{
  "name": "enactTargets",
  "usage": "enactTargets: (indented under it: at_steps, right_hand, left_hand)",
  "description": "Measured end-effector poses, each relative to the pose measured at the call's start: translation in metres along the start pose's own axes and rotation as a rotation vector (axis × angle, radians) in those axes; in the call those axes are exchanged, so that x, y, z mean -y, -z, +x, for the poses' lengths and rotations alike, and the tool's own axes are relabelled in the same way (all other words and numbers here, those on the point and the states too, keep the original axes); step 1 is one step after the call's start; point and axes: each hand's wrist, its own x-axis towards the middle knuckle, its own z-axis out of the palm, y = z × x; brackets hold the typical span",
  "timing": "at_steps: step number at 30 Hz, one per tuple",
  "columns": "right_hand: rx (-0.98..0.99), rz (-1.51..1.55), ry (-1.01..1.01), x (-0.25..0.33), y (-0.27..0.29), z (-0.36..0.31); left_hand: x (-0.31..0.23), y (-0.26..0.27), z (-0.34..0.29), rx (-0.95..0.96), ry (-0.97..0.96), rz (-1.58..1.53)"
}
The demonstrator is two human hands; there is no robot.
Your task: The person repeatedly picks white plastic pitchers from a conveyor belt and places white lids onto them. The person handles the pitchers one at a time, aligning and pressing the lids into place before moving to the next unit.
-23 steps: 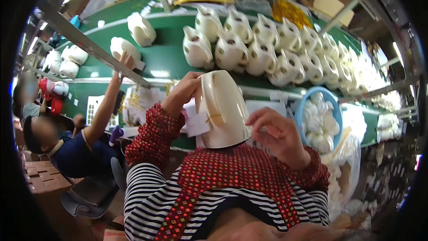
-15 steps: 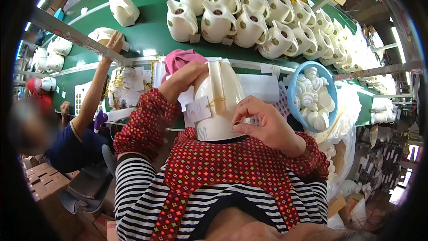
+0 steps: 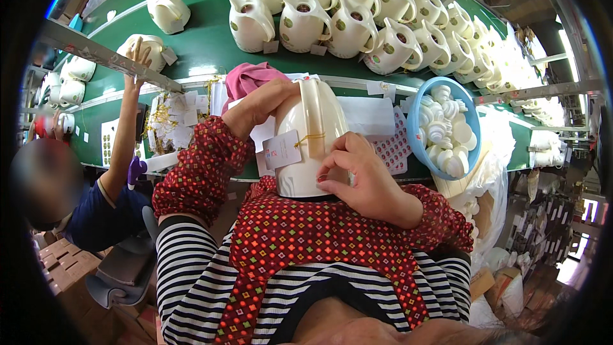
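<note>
Holding cream jug (image 3: 294, 175) with left hand (image 3: 263, 103), right hand (image 3: 363, 176) pinched alongside.

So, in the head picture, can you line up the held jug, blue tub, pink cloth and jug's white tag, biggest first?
1. Held jug and blue tub: too alike to rank, and the jug looks nearer.
2. Pink cloth
3. White tag

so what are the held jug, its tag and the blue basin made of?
Held jug: probably hard plastic, glossy cream; bright reflections, though glazed ceramic can't be excluded.
Tag: likely thin card, matte-looking; flat, crisp edges.
Blue basin: looks like smooth plastic; uniform colour, rounded rim.
</note>
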Motion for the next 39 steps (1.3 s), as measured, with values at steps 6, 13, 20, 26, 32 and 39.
enactTargets:
  at_steps: [6, 13, 20, 26, 32, 39]
  right_hand:
    - [-0.159, -0.083, 0.051, -0.012, -0.013, 0.003]
    - [-0.268, -0.161, 0.012, -0.033, -0.025, 0.018]
    - [-0.175, 0.435, -0.115, -0.050, -0.008, 0.033]
    - [-0.312, 0.666, -0.260, -0.079, -0.006, 0.031]
    - [-0.300, 0.736, -0.384, -0.124, -0.027, 0.036]
    - [-0.364, 0.361, -0.441, -0.149, -0.030, 0.088]
  left_hand:
    - [-0.006, 0.004, -0.008, -0.015, -0.034, 0.087]
    - [0.001, 0.008, -0.011, -0.041, -0.109, 0.034]
    - [-0.039, 0.048, -0.043, -0.115, -0.419, 0.272]
    - [-0.154, 0.144, -0.118, -0.487, -0.700, 0.367]
    - [-0.207, 0.253, -0.053, -1.404, -0.684, 1.092]
    - [-0.155, 0.364, 0.121, -1.415, -0.582, 1.150]
